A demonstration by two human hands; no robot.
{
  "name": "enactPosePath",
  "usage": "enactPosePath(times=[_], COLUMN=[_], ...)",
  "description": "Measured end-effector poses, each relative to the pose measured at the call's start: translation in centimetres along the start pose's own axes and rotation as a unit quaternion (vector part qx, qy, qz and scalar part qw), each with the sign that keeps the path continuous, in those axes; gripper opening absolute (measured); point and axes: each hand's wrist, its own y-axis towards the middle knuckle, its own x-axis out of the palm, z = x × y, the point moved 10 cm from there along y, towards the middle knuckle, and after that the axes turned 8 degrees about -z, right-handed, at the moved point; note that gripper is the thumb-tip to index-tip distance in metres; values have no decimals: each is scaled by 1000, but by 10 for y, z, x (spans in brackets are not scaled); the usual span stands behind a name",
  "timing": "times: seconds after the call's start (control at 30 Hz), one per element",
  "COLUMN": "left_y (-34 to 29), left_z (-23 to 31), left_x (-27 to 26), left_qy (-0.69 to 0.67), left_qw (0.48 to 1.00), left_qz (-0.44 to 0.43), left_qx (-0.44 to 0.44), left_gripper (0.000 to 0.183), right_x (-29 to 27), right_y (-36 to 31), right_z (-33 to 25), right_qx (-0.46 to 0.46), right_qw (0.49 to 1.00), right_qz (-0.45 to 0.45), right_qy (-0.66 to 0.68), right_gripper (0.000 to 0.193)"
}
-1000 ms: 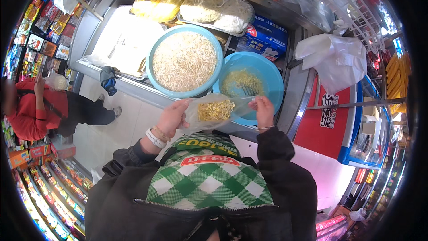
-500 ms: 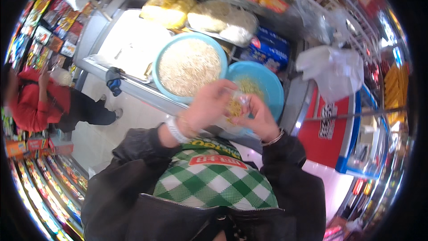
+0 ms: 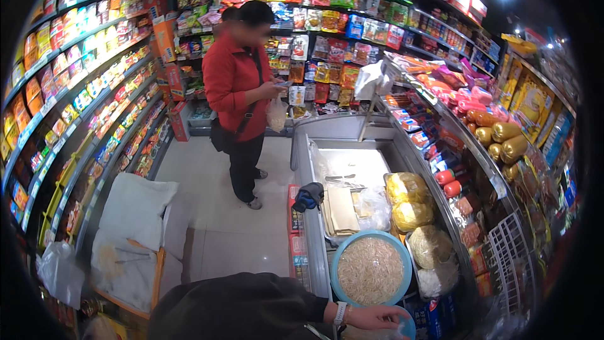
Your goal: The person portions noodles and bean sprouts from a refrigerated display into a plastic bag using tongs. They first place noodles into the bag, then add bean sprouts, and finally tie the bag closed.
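Observation:
My left hand (image 3: 376,317), with a white watch on its wrist, reaches in at the lower edge above a small blue basin (image 3: 408,327). Its fingers are closed on a clear plastic bag (image 3: 397,325), only partly visible; what the bag holds cannot be made out. Just beyond the hand, a large light-blue basin (image 3: 335,263) is filled with pale, thin sprout-like strands (image 3: 371,271). My right hand does not show.
The basins stand in a chest counter (image 3: 321,271) with yellow bundles (image 3: 409,198), bagged noodle-like bundles (image 3: 431,245) and folded tan sheets (image 3: 341,209). A person in red (image 3: 233,82) stands in the aisle holding a phone and a bag. A cloth-covered box (image 3: 135,208) stands left.
My view has swung left and up toward the aisle. Both hands were at a clear bag of yellowish strands; now only the left shows, at the lower edge.

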Motion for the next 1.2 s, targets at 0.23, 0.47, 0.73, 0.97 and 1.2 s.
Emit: enactPosePath(times=[0.23, 0.47, 0.73, 0.97, 1.2], left_y=[-86, -69, -25, -52, -31], left_z=[-117, -138, -70, -93, -62], left_x=[-47, 7, 3, -11, -31], left_qy=[-99, -672, -525, -386, -415], left_qw=[973, 730, 839, 889, 853], left_qz=[66, 3, -6, -23, 36], left_qx=[-196, -128, -145, -245, -314], left_gripper=[65, 73, 96, 77, 69], right_x=[-16, 1, -89, -105, -121], right_y=[-5, 18, 16, 17, 9], right_z=[-58, -95, -99, -18, 79], right_qx=[-58, 67, -17, 48, 110], right_qw=[991, 817, 910, 902, 872], right_qz=[-7, -6, 130, 212, 210], right_qy=[118, 572, 394, 372, 429], right_gripper=[24, 25, 8, 8, 8])
